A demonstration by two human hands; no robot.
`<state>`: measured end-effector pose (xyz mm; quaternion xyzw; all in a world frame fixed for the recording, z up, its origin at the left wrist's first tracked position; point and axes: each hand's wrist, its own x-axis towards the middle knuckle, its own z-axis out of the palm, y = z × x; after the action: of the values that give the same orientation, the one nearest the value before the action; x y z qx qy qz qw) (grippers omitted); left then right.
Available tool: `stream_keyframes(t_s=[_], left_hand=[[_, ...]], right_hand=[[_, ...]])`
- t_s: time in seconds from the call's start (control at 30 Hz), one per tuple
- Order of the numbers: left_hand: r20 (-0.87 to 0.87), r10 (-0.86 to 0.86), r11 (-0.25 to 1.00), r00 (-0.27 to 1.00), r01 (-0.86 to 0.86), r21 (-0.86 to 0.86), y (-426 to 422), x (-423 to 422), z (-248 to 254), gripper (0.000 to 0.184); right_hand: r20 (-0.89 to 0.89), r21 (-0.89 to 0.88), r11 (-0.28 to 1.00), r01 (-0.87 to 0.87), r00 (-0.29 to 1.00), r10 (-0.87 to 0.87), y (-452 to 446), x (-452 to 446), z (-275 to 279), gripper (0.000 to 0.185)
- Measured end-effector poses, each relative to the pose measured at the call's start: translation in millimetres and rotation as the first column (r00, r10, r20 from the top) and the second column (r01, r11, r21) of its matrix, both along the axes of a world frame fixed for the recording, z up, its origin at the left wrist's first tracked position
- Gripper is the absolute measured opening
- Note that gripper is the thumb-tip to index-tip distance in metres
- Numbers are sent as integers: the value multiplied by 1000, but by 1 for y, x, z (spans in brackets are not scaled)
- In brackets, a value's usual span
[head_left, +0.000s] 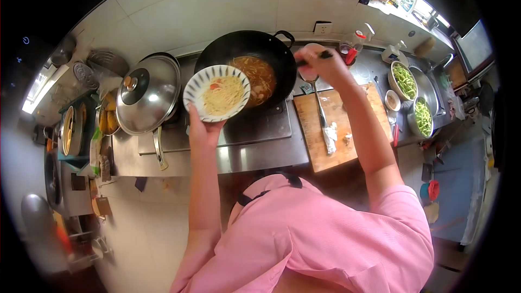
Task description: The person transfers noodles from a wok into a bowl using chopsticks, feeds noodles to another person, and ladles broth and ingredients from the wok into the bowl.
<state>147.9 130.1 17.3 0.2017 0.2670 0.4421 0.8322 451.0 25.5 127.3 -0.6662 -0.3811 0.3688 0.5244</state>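
Note:
My left hand [207,130] grips the bottom rim of a white bowl with dark stripes [191,88], tilted at the near edge of a black wok [222,49]. Pale yellow shreds, perhaps noodles, with a reddish piece [222,96] lie in the bowl. In the wok, brownish broth [255,73] holds similar strands and lumps. My right hand [323,65], slightly blurred, is closed round a black-handled utensil [325,54] right of the wok; the utensil's working end cannot be made out. Below that hand, a metal ladle [320,106] lies on a wooden cutting board [355,114].
A lidded pan [149,97] stands left of the wok, its handle pointing toward me. White scraps [331,135] lie on the board. To the right are two bowls of green beans [404,81], a small bowl [392,100], a red-handled tool [396,134] and bottles [355,43].

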Motion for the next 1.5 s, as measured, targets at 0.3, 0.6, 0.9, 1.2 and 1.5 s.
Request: stream_keyframes(t_s=[0.3,0.6,0.9,1.2,1.5], left_hand=[[-156,334,936,930,-347,-62,-56,-104,18,55],[-33,368,928,929,-369,-55,-81,-125,9,54],[-10,325,945,946,-325,-20,-79,-123,11,55],[-39,264,964,964,-265,-8,-71,-104,20,54],[-29,96,995,995,-96,-14,-25,-69,-3,54]], right_hand=[[-130,-205,976,-72,990,46,58,2,-127,33],[-550,-80,976,205,807,-215,159,-41,-198,38],[-852,-261,941,217,406,-330,178,-47,-234,33],[-945,-180,954,240,227,-236,166,-46,-201,33],[-882,18,944,331,449,-140,142,-4,-84,31]])
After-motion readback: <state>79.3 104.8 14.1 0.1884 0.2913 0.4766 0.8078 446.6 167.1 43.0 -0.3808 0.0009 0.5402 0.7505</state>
